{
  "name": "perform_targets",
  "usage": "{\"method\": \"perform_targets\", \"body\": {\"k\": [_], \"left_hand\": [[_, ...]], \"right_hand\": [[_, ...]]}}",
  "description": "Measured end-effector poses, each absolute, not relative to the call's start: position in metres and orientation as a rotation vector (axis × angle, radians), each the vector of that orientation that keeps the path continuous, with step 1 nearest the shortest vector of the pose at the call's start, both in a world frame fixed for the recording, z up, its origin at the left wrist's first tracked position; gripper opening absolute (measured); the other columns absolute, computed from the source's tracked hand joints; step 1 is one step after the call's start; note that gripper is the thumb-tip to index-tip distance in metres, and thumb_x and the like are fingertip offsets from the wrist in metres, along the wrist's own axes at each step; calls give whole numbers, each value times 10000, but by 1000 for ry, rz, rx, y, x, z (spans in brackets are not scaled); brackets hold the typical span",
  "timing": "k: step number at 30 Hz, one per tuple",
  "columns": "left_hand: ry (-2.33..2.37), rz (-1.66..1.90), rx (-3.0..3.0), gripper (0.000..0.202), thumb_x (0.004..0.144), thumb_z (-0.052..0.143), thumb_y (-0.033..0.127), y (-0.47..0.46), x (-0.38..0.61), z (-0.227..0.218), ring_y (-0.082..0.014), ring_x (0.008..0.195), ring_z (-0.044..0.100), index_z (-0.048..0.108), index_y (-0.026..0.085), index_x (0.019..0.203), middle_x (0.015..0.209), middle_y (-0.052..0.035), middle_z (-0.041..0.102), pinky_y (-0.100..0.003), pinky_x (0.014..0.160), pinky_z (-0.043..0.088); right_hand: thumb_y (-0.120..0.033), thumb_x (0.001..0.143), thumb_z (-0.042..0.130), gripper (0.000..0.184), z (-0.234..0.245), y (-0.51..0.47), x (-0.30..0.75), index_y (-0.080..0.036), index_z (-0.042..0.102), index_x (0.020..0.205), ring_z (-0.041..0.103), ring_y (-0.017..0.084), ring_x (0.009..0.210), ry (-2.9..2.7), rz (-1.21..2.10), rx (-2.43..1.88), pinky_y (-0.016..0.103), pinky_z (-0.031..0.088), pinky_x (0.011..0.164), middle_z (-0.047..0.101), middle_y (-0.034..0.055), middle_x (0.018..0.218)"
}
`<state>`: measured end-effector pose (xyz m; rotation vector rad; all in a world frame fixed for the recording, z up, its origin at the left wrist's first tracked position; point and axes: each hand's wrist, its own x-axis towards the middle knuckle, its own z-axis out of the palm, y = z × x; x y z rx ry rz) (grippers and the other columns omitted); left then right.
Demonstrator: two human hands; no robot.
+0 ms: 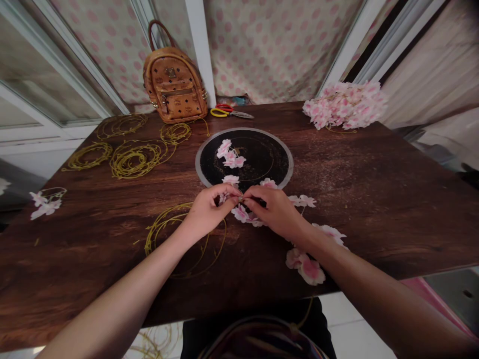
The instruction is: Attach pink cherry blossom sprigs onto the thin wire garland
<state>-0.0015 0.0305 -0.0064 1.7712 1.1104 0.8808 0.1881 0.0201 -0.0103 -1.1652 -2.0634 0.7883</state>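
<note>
My left hand (213, 207) and my right hand (275, 207) meet over the table, just in front of a round black disc with a grey rim (201, 172). Both are closed in a pinch, fingertips almost touching. What sits between the fingertips is too small to make out. Pink-and-white artificial flowers (245, 214) lie around and beneath the fingers, and larger blossoms (306, 266) rest under my right forearm. A loose coil of yellow-green stem wire (157, 227) lies beside my left forearm. On the disc is a small flower cluster (231, 155).
Several coiled stems (134, 158) lie at the back left, near a brown backpack (175, 87). Scissors (232, 111) with red and yellow handles lie behind the disc. A flower heap (346, 105) sits at the back right, and a small white-pink sprig (47, 203) at the left edge.
</note>
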Motion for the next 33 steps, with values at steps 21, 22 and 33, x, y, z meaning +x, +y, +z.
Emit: {"method": "perform_targets", "body": {"k": [21,22,33], "left_hand": [[1164,915,1562,229,819,665,293,32,-1,-15,-151,612,603,687,179,1017,633,5,638,-262,608,464],[1158,916,1562,227,818,666,294,32,-1,-15,-149,609,601,678,178,1013,632,7,634,-259,606,462],[1088,901,1595,132,828,652,255,32,0,-11,-133,639,597,692,175,924,701,-6,658,-260,646,482]], "right_hand": [[-159,896,487,155,-9,19,186,-181,636,857,555,124,749,-2093,775,-1118,261,397,720,637,10,800],[-159,894,486,158,-9,19,186,-183,636,852,552,123,744,-2092,779,-1118,261,395,717,634,8,794],[-182,895,481,169,-9,18,187,-186,642,845,535,126,727,-2075,804,-1124,266,387,709,620,8,765]]}}
